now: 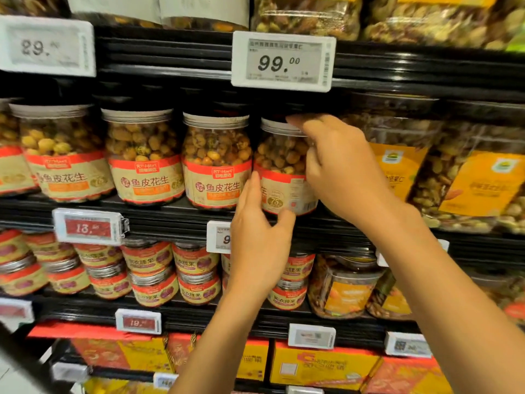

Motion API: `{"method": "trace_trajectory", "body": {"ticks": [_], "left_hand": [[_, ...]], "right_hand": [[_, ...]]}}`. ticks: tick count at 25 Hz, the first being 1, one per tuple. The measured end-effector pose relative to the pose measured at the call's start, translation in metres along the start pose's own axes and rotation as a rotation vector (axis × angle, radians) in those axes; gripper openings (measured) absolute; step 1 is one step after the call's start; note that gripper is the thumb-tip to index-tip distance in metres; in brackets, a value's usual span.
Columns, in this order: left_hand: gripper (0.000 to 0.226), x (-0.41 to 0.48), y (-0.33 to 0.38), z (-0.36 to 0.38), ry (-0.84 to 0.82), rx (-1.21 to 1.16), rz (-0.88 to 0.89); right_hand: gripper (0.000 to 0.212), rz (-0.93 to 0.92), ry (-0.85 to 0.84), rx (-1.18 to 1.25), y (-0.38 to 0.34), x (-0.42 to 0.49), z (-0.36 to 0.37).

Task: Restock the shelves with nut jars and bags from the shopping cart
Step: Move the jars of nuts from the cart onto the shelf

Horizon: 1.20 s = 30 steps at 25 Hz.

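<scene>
Both forearms are filling the near part of my feed, reaching up from below toward the shelf (176, 220). My right hand (338, 166) is wrapping its fingers round the right flank and lid of a nut jar (281, 166). My left hand (260, 240) is clamping the jar's lower left, fingers running up its side and thumb crossing its base, so both hands are closed on it. The jar is sitting at, or just above, the shelf's front edge, at the right end of a row of like jars, and I am not managing to tell whether its base is fully down. I am judging the risks like this. My left fingers are squeezing into the gap against the neighbouring jar (217, 163) just left of that hand, so a shove could be knocking it out of line. The lid is riding close under the upper shelf rail (170, 55) above my right hand, so any lift could be catching there. The nut bag (397, 166) behind my right hand is crowding the slot. The label is also facing partly sideways. The row's labels are showing "RT-Mart" and "鱼皮花生", and the held jar is showing "75". The price tag (282, 62) above my right hand is reading "99.00", and a red tag (89, 227) left of my left hand is reading "13".
</scene>
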State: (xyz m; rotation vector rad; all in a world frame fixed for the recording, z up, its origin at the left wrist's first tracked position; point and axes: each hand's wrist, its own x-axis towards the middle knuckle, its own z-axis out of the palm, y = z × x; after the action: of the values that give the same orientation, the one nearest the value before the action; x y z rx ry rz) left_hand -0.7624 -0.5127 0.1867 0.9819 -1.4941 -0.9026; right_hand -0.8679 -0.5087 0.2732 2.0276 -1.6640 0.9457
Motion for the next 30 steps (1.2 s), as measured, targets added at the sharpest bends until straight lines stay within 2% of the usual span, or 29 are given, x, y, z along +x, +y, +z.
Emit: {"method": "trace_trajectory", "body": {"ticks": [2, 4, 6, 8, 11, 13, 15, 19, 23, 27, 30], "left_hand": [[0.069, -0.004, -0.005, -0.003, 0.047, 0.018, 0.026], [0.068, -0.003, -0.004, -0.005, 0.086, 0.031, 0.021], [0.065, 0.005, 0.004, -0.007, 0.063, -0.014, 0.0], [0.062, 0.008, 0.01, -0.005, 0.016, -0.068, -0.043], [0.058, -0.007, 0.011, -0.007, -0.019, -0.135, -0.064], [0.056, -0.014, 0.011, -0.015, 0.005, -0.156, -0.053], [0.058, -0.004, 0.007, -0.021, 0.05, -0.155, -0.039], [0.061, 0.003, 0.01, -0.01, -0.053, -0.152, -0.055], [0.058, -0.007, 0.003, -0.018, 0.037, -0.192, -0.051], [0.057, -0.003, 0.003, -0.018, -0.037, -0.207, -0.054], [0.058, -0.006, -0.001, -0.018, -0.028, -0.206, -0.061]], "right_hand": [[0.05, 0.022, 0.101, 0.156, 0.004, -0.013, 0.002], [0.048, 0.234, 0.243, 0.388, 0.006, -0.039, 0.01], [0.045, 0.477, 0.193, 0.58, 0.001, -0.063, 0.022], [0.047, 0.587, 0.088, 0.632, -0.004, -0.074, 0.035], [0.047, 0.598, 0.051, 0.555, -0.006, -0.075, 0.034], [0.041, 0.634, 0.101, 0.496, -0.002, -0.078, 0.028], [0.039, 0.688, 0.132, 0.546, 0.0, -0.078, 0.024], [0.039, 0.731, 0.111, 0.616, -0.001, -0.075, 0.03], [0.036, 0.749, 0.146, 0.603, 0.001, -0.081, 0.032], [0.039, 0.75, 0.068, 0.698, -0.003, -0.069, 0.033], [0.042, 0.701, 0.033, 0.511, -0.005, -0.065, 0.033]]}}
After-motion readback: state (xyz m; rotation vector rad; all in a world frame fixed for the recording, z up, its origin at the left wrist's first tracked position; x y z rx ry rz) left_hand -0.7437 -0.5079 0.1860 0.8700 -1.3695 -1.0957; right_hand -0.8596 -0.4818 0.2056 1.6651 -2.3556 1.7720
